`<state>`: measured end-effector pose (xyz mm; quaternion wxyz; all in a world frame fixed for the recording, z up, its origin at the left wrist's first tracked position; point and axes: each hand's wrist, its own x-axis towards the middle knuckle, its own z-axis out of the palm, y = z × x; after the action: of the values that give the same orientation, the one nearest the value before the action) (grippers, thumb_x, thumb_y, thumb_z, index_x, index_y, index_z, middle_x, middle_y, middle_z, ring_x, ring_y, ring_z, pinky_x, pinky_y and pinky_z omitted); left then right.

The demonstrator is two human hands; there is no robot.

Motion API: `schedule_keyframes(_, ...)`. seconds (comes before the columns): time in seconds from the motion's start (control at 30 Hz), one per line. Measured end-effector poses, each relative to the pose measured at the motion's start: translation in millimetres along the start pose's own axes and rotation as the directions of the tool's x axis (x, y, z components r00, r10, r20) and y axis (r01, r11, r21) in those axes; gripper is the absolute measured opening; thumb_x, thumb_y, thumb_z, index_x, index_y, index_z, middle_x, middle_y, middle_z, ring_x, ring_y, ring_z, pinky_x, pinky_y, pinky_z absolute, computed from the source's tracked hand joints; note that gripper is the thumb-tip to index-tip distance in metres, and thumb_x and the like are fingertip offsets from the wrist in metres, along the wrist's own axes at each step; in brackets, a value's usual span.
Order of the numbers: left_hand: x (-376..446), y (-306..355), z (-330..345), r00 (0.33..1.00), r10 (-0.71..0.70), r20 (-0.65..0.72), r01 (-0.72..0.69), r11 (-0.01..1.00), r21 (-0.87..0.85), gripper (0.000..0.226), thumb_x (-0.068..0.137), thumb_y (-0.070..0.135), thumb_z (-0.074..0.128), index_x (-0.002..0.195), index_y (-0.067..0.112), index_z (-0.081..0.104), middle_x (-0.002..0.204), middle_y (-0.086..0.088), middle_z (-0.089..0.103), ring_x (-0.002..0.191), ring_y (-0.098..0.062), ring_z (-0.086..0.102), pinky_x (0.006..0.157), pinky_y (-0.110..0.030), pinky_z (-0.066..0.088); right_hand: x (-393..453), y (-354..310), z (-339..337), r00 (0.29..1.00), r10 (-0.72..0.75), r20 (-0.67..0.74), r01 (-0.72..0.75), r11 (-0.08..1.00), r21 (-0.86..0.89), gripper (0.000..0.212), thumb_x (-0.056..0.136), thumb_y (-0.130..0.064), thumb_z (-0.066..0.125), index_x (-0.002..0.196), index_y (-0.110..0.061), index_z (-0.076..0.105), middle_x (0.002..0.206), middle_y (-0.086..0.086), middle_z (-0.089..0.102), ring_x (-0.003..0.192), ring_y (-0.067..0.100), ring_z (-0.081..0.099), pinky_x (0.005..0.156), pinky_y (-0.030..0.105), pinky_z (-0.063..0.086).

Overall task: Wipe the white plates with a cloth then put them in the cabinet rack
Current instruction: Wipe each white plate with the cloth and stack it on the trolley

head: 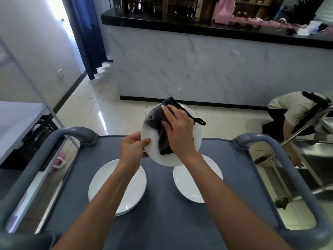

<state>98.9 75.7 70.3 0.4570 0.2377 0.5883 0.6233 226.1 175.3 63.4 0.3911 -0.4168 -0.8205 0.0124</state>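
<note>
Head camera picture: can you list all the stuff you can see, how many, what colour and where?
held plate: 1, white, lifted above the cart, being wiped
cloth: 1, dark grey, on the held plate
plates on cart: white, a left stack of at least 2, and 1 on the right
cart: 1, grey-blue, below the hands
counter: 1, marble-look front, black top, behind
curtain: 1, blue, far left
another person: 1, crouching, right
hands: left hand grips the plate's rim; right hand presses the cloth
</note>
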Motion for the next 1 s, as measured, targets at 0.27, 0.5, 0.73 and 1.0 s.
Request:
schedule_keyframes(0.27, 12, 7, -19, 0.994, 0.041, -0.099, -0.046, 0.997, -0.056, 0.024, 0.090, -0.006, 0.063, 0.097, 0.013, 0.076, 0.079, -0.003, 0.076, 0.067, -0.020, 0.069, 0.055, -0.032, 0.058, -25, -8, 7, 0.999, -0.015, 0.048, 0.013, 0.999, 0.035, 0.044, 0.101, -0.034, 0.047, 0.142, -0.024, 0.058, 0.143, 0.002, 0.058, 0.126, 0.024, 0.053, 0.099, 0.044, 0.038)
schedule_keyframes(0.5, 20, 0, -33, 0.997, 0.048, -0.055, -0.051, 0.998, -0.040, 0.025, 0.090, -0.006, 0.061, 0.101, 0.011, 0.075, 0.080, -0.003, 0.076, 0.067, -0.018, 0.069, 0.056, -0.032, 0.057, -27, 3, 3, 0.996, 0.092, 0.003, -0.092, 0.996, -0.021, 0.044, 0.099, -0.037, 0.048, 0.141, -0.027, 0.058, 0.141, 0.001, 0.058, 0.126, 0.026, 0.051, 0.098, 0.044, 0.038)
schedule_keyframes(0.73, 26, -5, -35, 0.998, 0.055, 0.029, -0.054, 0.998, -0.019, 0.026, 0.091, -0.006, 0.062, 0.105, 0.012, 0.074, 0.087, -0.005, 0.078, 0.071, -0.021, 0.071, 0.058, -0.033, 0.059, -14, 17, -7, 0.990, 0.115, -0.076, -0.122, 0.988, -0.091, 0.041, 0.097, -0.031, 0.059, 0.138, -0.027, 0.061, 0.139, 0.002, 0.057, 0.125, 0.025, 0.048, 0.094, 0.045, 0.038)
schedule_keyframes(1.0, 31, -18, -47, 0.997, 0.035, 0.072, -0.034, 0.999, -0.009, 0.029, 0.089, -0.005, 0.063, 0.114, 0.008, 0.072, 0.094, -0.009, 0.078, 0.078, -0.028, 0.071, 0.062, -0.037, 0.060, -11, 27, -17, 0.994, 0.111, 0.002, -0.111, 0.993, 0.044, 0.048, 0.098, -0.022, 0.064, 0.145, -0.024, 0.054, 0.148, 0.007, 0.049, 0.133, 0.028, 0.046, 0.105, 0.047, 0.044)
